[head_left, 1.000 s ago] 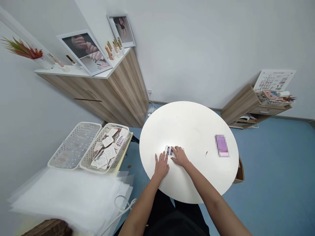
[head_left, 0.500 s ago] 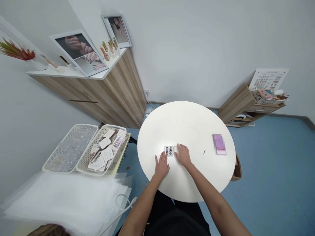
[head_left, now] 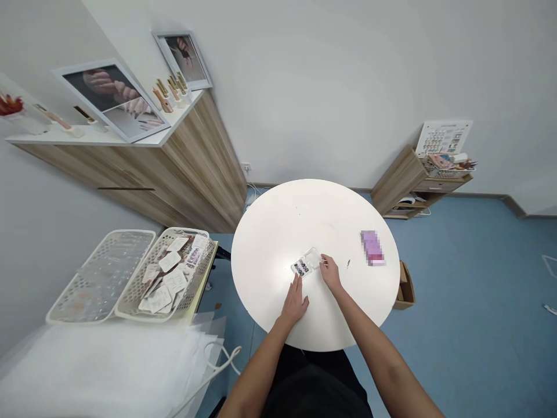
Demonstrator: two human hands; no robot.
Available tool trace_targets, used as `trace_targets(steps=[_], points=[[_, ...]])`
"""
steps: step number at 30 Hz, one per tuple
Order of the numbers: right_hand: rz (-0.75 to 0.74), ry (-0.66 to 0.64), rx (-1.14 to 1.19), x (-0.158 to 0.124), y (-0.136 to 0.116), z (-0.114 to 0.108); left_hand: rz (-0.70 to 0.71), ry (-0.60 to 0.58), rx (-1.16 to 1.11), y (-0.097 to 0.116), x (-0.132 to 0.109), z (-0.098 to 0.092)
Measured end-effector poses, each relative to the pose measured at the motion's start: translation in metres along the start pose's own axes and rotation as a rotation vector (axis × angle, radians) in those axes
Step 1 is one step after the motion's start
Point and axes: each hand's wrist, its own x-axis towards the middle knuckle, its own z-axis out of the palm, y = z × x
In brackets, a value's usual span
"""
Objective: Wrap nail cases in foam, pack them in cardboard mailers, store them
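While the left hand [head_left: 295, 303] lies open just beside a small clear box [head_left: 306, 262], the right hand's [head_left: 331, 274] loosely curled fingers [head_left: 324, 263] sit at its edge, their hold unclear.

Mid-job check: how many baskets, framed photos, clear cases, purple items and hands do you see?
White perforated baskets: 2
Framed nail photos: 2
Clear plastic case: 1
Blurred purple item: 1
Left hand: 1
Right hand: 1
Total: 8

clear press-on nail case [head_left: 302, 267], lid open
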Motion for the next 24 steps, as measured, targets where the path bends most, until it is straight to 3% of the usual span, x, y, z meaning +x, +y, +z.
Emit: trace_targets(steps=[3,6,9,11,16,24], points=[[-0.171,-0.048,-0.180,-0.012,-0.017,0.002,0.080,-0.027,-0.039,-0.003,-0.004,-0.013],[-0.324,-0.119,-0.330,-0.029,-0.027,0.006,0.084,0.097,-0.031,-0.008,-0.005,-0.031],[-0.446,-0.179,-0.467,-0.045,-0.024,0.012,0.035,0.218,0.091,-0.014,-0.003,-0.046],[-0.495,-0.193,-0.548,-0.056,-0.016,0.017,0.081,0.171,0.202,-0.016,0.000,-0.051],[-0.586,-0.191,-0.685,-0.077,0.004,0.028,0.177,0.007,0.354,-0.017,0.003,-0.039],[-0.603,-0.221,-0.753,-0.077,0.011,0.035,0.105,0.050,0.395,-0.020,0.001,-0.011]])
